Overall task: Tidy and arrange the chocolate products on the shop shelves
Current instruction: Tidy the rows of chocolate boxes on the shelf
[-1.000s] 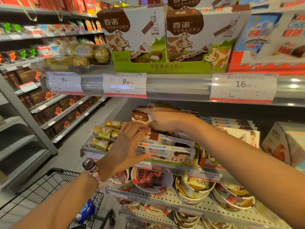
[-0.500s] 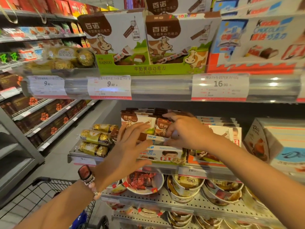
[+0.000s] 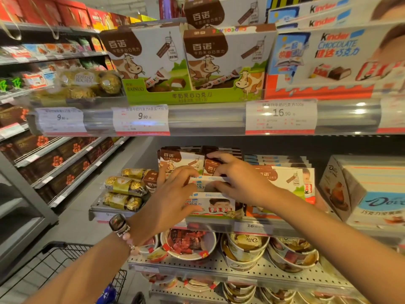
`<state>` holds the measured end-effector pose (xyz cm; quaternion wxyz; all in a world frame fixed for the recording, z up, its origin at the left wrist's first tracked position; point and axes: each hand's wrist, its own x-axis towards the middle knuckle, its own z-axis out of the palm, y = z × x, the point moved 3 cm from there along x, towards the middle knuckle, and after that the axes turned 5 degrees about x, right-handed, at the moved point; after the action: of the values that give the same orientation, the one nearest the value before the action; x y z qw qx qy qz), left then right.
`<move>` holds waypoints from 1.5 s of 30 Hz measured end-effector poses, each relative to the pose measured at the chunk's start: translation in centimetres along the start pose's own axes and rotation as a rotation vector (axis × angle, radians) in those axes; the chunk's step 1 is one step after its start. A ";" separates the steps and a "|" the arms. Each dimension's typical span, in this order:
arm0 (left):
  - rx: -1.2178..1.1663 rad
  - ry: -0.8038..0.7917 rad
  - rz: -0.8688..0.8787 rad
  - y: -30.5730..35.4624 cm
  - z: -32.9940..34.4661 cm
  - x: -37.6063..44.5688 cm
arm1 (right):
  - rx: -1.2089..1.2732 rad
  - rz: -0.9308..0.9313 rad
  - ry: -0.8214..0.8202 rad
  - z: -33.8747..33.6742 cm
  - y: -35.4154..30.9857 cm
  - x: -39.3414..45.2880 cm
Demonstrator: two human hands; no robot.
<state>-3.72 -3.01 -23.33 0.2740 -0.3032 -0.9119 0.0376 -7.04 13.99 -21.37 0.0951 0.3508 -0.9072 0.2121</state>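
On the middle shelf, my left hand and my right hand both pinch a white chocolate box lying atop a front box, beside cow-printed boxes.

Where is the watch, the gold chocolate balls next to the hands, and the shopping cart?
watch [image 3: 117, 222]: head view, on its dark face.
gold chocolate balls [image 3: 125, 185]: head view, middle pack's gold label.
shopping cart [image 3: 54, 245]: head view, black top rim.
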 end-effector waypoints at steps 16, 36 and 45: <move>-0.123 0.143 -0.096 -1.2 -0.4 -0.7 | 0.343 0.056 0.480 -1.7 2.4 -2.6; -0.409 -0.096 -0.062 1.3 -3.1 -0.2 | 0.413 0.058 0.510 -7.1 1.5 -6.3; -0.184 0.111 0.094 5.8 -3.0 0.6 | 0.343 0.050 0.321 -7.0 2.0 -9.9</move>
<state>0.51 1.74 -21.82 0.2932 -0.3710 -0.8797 -0.0504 -0.91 24.34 -18.97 0.1718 0.3009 -0.8396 0.4183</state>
